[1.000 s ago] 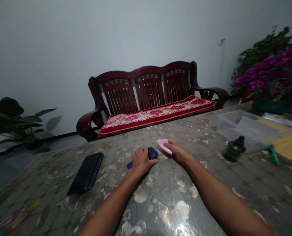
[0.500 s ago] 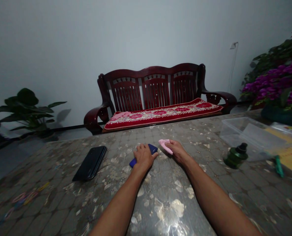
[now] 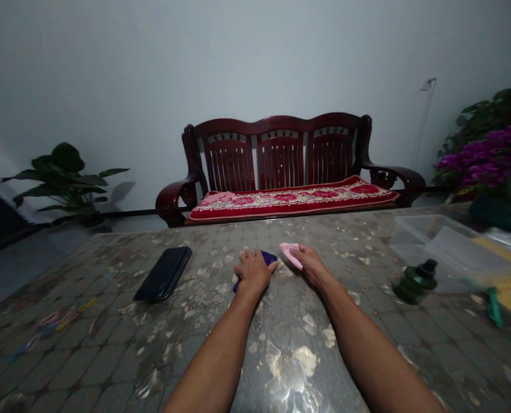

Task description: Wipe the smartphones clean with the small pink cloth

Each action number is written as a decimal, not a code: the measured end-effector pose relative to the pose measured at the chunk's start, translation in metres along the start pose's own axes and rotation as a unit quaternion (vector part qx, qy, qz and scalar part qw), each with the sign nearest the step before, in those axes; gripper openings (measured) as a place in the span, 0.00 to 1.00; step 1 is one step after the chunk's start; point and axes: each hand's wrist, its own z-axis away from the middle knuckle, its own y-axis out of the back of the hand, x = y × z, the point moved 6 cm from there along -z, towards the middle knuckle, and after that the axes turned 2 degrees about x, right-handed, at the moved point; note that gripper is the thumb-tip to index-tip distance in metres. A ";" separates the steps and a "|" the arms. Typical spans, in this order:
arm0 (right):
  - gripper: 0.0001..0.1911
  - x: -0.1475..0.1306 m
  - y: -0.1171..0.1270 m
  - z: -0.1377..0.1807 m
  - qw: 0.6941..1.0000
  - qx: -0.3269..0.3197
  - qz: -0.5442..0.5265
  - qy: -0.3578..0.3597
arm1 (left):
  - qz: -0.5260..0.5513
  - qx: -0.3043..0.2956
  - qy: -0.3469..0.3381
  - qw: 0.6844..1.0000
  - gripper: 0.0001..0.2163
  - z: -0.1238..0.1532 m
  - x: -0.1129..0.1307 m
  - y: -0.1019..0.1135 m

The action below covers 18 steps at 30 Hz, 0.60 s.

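My left hand lies over a small dark blue flat object on the table, fingers curled over it so only its two ends show. Just to the right, my right hand pinches a folded pink cloth that rests on the table top. The two hands are a few centimetres apart near the middle of the table, which has a glossy floral cover.
A black phone lies left of my hands. A dark green bottle, a clear plastic box, a green pen and yellow paper sit at the right. Coloured rubber bands lie at far left. A wooden bench stands behind.
The head view has swung left and tilted up, so everything sits further right. My left hand now covers more of the blue object. The right hand still holds the pink cloth.
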 end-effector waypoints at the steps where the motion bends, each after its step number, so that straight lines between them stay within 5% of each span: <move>1: 0.20 0.000 0.000 0.000 1.000 0.003 -0.003 -0.003 | 0.017 -0.008 0.001 1.000 0.30 0.001 -0.003 0.000; 4: 0.21 -0.002 0.000 0.003 1.000 0.008 -0.013 -0.002 | 0.097 -0.035 -0.036 0.994 0.28 0.003 -0.019 0.000; 7: 0.22 -0.003 -0.003 0.005 1.000 -0.002 0.004 0.003 | 0.191 -0.019 -0.144 0.971 0.22 0.009 -0.045 0.006; 12: 0.19 -0.004 -0.010 0.000 0.990 -0.003 0.124 0.061 | 0.171 0.025 -0.337 0.925 0.21 0.034 -0.086 0.022; 15: 0.14 -0.015 -0.018 0.002 0.953 -0.005 0.244 0.179 | 0.149 0.002 -0.421 0.895 0.20 0.044 -0.091 0.022; 18: 0.13 -0.024 -0.028 0.011 0.885 -0.017 0.376 0.275 | 0.168 -0.019 -0.459 0.872 0.17 0.044 -0.089 0.018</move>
